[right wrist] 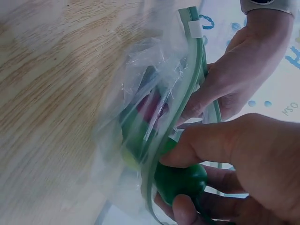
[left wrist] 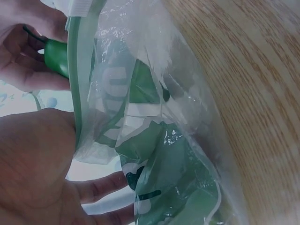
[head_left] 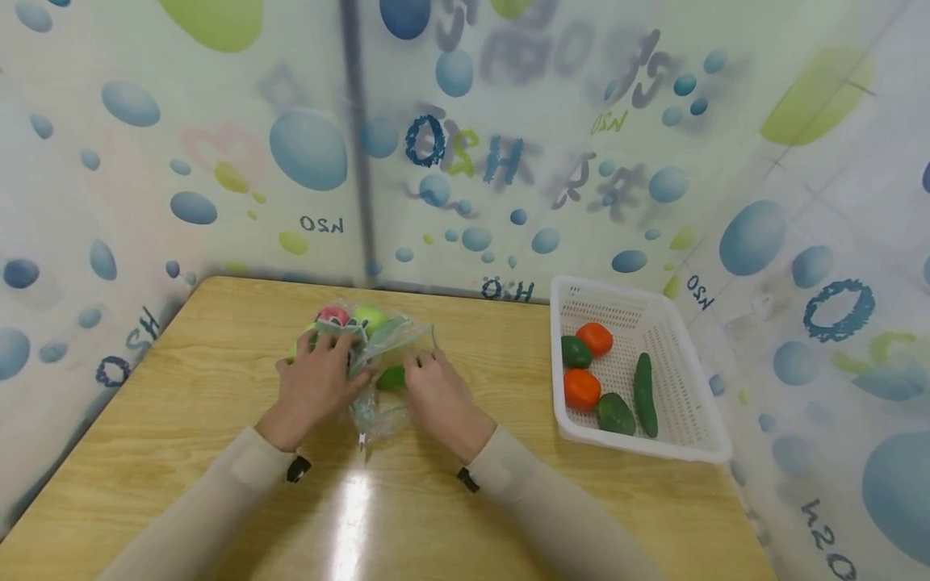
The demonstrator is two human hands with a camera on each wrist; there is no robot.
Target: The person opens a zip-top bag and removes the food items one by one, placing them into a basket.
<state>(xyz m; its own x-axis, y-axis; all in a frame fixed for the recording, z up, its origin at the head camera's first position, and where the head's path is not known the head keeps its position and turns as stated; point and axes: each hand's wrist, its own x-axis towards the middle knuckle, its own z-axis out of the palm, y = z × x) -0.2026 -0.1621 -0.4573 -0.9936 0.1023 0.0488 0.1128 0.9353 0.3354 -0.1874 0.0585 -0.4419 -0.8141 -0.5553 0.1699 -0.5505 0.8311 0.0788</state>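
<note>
A clear zip bag (head_left: 388, 339) with a green-edged mouth lies on the table, its opening turned towards me. My left hand (head_left: 316, 383) holds the bag by its mouth, fingers spread along its side. In my right hand (head_left: 443, 399) is a green pepper (right wrist: 180, 180), gripped near its stem; its body is partly inside the bag's mouth. The pepper's stem also shows in the left wrist view. At the bag's far end are a pink-red round item (head_left: 333, 315) and a light green round item (head_left: 370, 318), seen through the plastic.
A white perforated basket (head_left: 683, 387) stands on the right of the wooden table (head_left: 240, 339). It holds two tomatoes (head_left: 582, 390), two dark green vegetables (head_left: 616, 415) and a cucumber (head_left: 644, 395). A patterned curtain (head_left: 450, 202) hangs behind the table and along its sides.
</note>
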